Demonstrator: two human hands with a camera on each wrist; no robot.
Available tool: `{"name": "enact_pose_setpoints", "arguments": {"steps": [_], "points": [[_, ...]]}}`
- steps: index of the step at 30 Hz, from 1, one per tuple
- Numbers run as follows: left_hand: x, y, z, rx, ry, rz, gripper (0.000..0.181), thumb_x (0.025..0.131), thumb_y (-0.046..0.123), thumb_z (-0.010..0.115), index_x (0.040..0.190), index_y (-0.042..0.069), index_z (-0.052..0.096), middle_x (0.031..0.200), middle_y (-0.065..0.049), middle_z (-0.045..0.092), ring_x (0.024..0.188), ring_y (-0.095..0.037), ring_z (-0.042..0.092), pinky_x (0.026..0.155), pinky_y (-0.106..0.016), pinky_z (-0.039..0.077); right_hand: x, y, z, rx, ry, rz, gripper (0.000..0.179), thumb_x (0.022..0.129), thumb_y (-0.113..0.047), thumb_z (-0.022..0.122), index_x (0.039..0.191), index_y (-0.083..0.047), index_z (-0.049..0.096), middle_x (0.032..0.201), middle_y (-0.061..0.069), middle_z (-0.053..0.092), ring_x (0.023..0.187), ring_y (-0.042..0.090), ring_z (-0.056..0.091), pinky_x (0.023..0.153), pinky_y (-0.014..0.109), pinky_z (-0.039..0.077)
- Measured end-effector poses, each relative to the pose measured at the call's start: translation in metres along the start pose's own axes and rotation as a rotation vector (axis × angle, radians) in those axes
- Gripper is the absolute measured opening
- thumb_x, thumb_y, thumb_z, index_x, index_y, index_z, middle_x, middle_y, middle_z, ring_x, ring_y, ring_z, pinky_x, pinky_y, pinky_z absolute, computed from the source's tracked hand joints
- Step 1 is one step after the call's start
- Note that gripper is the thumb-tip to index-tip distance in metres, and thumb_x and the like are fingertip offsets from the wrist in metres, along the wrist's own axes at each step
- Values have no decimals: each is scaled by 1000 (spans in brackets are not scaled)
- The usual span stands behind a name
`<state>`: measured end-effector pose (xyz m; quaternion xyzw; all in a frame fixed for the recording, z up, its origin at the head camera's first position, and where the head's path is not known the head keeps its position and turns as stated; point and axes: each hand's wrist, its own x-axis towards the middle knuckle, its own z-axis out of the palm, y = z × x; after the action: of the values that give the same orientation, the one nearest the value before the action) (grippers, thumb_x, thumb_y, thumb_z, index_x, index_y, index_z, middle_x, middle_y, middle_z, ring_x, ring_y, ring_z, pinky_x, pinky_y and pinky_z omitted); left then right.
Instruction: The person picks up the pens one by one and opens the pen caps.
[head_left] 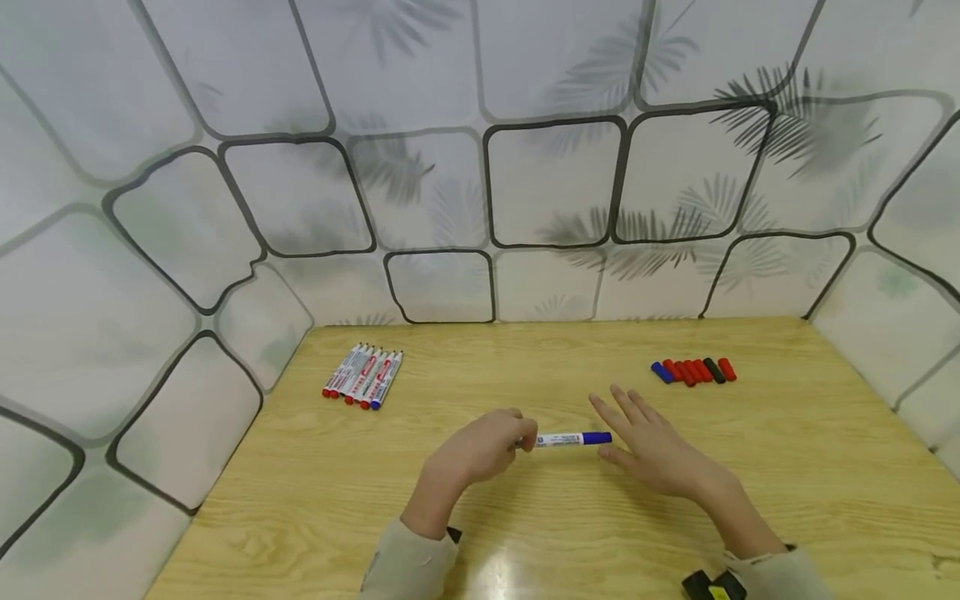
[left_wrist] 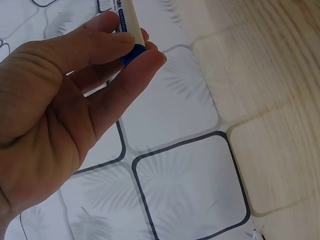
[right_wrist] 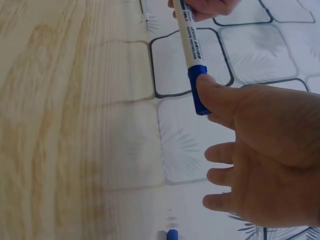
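My left hand (head_left: 480,447) pinches a whiteboard marker (head_left: 558,440) by its left end, between thumb and fingers. The marker is white with printed text and lies level above the wooden table, its blue cap (head_left: 597,437) pointing right. At that capped end is my right hand (head_left: 660,454), its fingers straight and spread apart. In the right wrist view the thumb overlaps the cap (right_wrist: 194,82), while the other fingers extend below it. The left wrist view shows the marker's blue rear end (left_wrist: 133,54) between the left thumb and fingers.
At the back left, several white markers (head_left: 363,377) lie side by side, dark tips away from me, with red or blue ends. Several loose caps (head_left: 692,371) in red, blue and black form a row at the back right. Patterned walls (head_left: 551,183) enclose the table (head_left: 285,500) behind and on both sides.
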<state>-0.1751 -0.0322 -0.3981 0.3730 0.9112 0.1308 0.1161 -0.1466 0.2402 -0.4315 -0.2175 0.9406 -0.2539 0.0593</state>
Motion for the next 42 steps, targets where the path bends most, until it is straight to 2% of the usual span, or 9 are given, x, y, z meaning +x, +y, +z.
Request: {"name": "enact_pose_setpoints", "arguments": {"steps": [4, 8, 12, 16, 21, 24, 29, 35, 42], "points": [[0, 0, -2, 3, 5, 11, 23, 98, -5, 54, 107, 11, 67, 97, 0, 62, 84, -9, 58, 73, -21, 50, 2, 0, 0, -13, 3, -32, 49, 103, -31, 54, 146, -8, 50, 159, 32, 16, 143, 58, 12, 102, 78, 20], [3, 2, -4, 17, 28, -6, 29, 99, -6, 52, 115, 14, 64, 107, -3, 66, 94, -14, 64, 78, -24, 52, 4, 2, 0, -56, 24, -75, 32, 102, -18, 56, 130, -6, 65, 157, 32, 21, 142, 58, 16, 100, 77, 26], [6, 6, 0, 121, 68, -28, 35, 97, -2, 58, 125, 19, 62, 116, -2, 66, 100, -17, 65, 77, -25, 54, 5, 4, 1, -84, 69, -98, 18, 99, -13, 59, 111, -10, 72, 155, 33, 26, 140, 58, 20, 102, 74, 27], [8, 11, 11, 279, 126, -14, 32, 96, 10, 65, 126, 23, 64, 109, 1, 66, 92, -14, 63, 69, -21, 51, 3, 4, 7, -77, 89, -95, 12, 99, -14, 60, 102, -14, 71, 155, 31, 30, 141, 57, 20, 102, 74, 28], [9, 18, 21, 387, 149, 26, 32, 94, 19, 69, 125, 23, 64, 106, 4, 66, 90, -10, 62, 67, -17, 50, 1, 1, 14, -44, 93, -107, 14, 101, -14, 57, 107, -13, 70, 155, 29, 31, 141, 56, 22, 99, 75, 31], [9, 23, 22, 405, 106, 20, 35, 93, 15, 69, 127, 22, 64, 109, 3, 66, 92, -8, 64, 70, -16, 51, 1, -3, 17, -28, 69, -107, 24, 102, -13, 55, 123, -6, 65, 155, 28, 32, 141, 54, 24, 101, 73, 32], [10, 28, 19, 435, 75, 2, 40, 91, 10, 70, 128, 20, 63, 114, 1, 65, 96, -10, 65, 75, -17, 53, 3, -9, 20, -69, 24, -129, 49, 104, -12, 51, 150, 0, 39, 154, 23, 38, 143, 47, 29, 106, 66, 32], [11, 29, 18, 448, 74, 19, 40, 90, 9, 71, 128, 19, 63, 117, 0, 65, 100, -11, 64, 77, -18, 53, 2, -16, 24, -210, 45, -151, 56, 104, -12, 50, 154, 1, 28, 157, 20, 33, 143, 44, 31, 107, 63, 34], [12, 30, 18, 469, 107, 41, 35, 92, 9, 69, 125, 19, 64, 116, 0, 66, 99, -12, 64, 73, -18, 53, 7, -20, 24, -248, 32, -141, 50, 103, -8, 51, 149, 8, 36, 150, 23, 43, 141, 41, 37, 106, 59, 38]]}}
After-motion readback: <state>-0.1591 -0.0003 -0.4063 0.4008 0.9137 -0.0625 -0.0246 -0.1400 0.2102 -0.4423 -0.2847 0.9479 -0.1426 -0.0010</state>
